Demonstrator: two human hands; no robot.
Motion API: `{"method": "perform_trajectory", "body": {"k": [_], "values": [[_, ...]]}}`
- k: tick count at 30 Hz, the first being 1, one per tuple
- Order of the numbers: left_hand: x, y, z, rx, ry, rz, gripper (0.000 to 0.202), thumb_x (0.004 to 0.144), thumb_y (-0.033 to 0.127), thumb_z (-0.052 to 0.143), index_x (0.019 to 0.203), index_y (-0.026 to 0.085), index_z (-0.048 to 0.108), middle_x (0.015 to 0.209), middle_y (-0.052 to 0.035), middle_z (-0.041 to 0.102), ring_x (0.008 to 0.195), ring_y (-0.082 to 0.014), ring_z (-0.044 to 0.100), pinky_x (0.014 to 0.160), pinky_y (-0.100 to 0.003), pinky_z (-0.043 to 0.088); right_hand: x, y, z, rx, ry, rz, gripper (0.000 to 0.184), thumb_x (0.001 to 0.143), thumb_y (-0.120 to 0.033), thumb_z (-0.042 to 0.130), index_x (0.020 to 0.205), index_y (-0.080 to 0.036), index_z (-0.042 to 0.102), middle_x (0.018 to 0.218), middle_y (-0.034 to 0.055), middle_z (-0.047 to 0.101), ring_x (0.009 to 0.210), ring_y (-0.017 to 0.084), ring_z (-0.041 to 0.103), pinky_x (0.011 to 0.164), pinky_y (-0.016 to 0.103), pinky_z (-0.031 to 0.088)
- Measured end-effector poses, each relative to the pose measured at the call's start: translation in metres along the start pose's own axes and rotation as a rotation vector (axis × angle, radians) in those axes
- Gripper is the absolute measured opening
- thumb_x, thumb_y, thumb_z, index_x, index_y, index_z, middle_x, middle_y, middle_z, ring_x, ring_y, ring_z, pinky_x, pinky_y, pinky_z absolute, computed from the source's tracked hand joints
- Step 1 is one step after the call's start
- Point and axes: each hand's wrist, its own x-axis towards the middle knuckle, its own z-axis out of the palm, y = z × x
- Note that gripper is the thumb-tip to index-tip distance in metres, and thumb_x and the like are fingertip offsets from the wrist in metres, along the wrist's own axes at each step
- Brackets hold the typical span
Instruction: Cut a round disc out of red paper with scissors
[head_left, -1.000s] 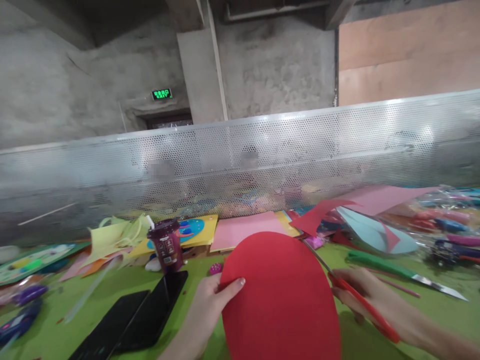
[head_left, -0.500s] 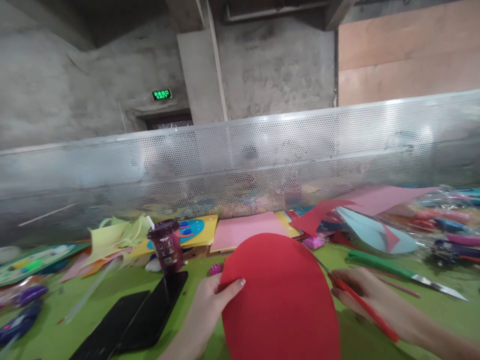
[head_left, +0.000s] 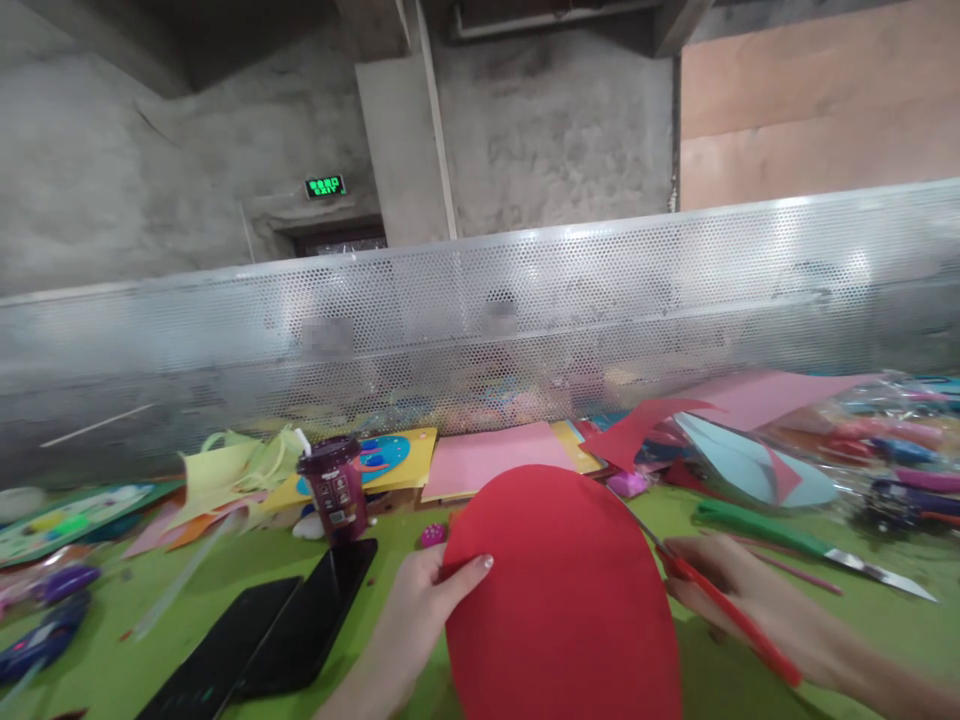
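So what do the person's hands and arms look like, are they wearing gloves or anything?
No gloves. Both hands, the left hand and the right hand, are bare, and so are the forearms as far as the picture shows, with no sleeves. The left thumb has a pale, glossy painted nail. No rings, watch or bracelets can be seen.

The red sheet (head_left: 559, 600) is cut off by the bottom edge.

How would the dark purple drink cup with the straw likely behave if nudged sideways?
The purple cup looks tall and narrow with a lid and straw, so it probably tips rather than slides. How full it is cannot be seen. It stands right beside two black phones, so a tip toward the person would likely land on them.
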Motion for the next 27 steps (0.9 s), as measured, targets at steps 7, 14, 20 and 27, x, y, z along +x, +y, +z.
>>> {"method": "perform_trajectory", "body": {"k": [7,14,20,27], "values": [[-0.0009,-0.0017,-0.0012,0.007,-0.005,0.007,0.038,0.069,0.041,0.064,0.096,0.015,0.067,0.095,-0.0106,0.068,0.089,-0.0291,0.061,0.075,-0.036,0.048,0.0038,0.0021,-0.0069,0.037,-0.083,0.016,0.027,0.070,-0.043,0.052,0.059,-0.018,0.051,0.058,0.0014,0.053,0.057,0.017,0.052,0.046,0.023,0.042],[-0.0009,-0.0006,-0.0010,0.003,0.001,0.016,0.036,0.070,0.040,0.064,0.096,0.015,0.067,0.094,-0.0101,0.068,0.088,-0.0287,0.062,0.074,-0.035,0.048,0.0056,0.0045,-0.0053,0.044,-0.110,0.063,0.026,0.069,-0.042,0.053,0.060,-0.018,0.052,0.059,0.0007,0.053,0.052,0.014,0.051,0.045,0.022,0.042],[-0.0016,0.0004,0.0006,-0.012,0.009,0.012,0.037,0.069,0.040,0.065,0.095,0.014,0.067,0.093,-0.0102,0.068,0.089,-0.0295,0.061,0.074,-0.036,0.049,0.0073,0.0078,-0.0056,0.069,-0.122,0.074,0.026,0.068,-0.043,0.054,0.061,-0.018,0.053,0.057,-0.0004,0.052,0.051,0.014,0.051,0.045,0.022,0.043],[0.0012,-0.0035,-0.0019,-0.018,-0.023,0.010,0.038,0.070,0.041,0.065,0.096,0.013,0.066,0.094,-0.0112,0.067,0.088,-0.0288,0.062,0.076,-0.037,0.049,0.0065,0.0054,-0.0061,0.060,-0.132,0.089,0.028,0.068,-0.046,0.054,0.063,-0.018,0.055,0.058,0.0002,0.053,0.051,0.014,0.052,0.046,0.022,0.045]]}}
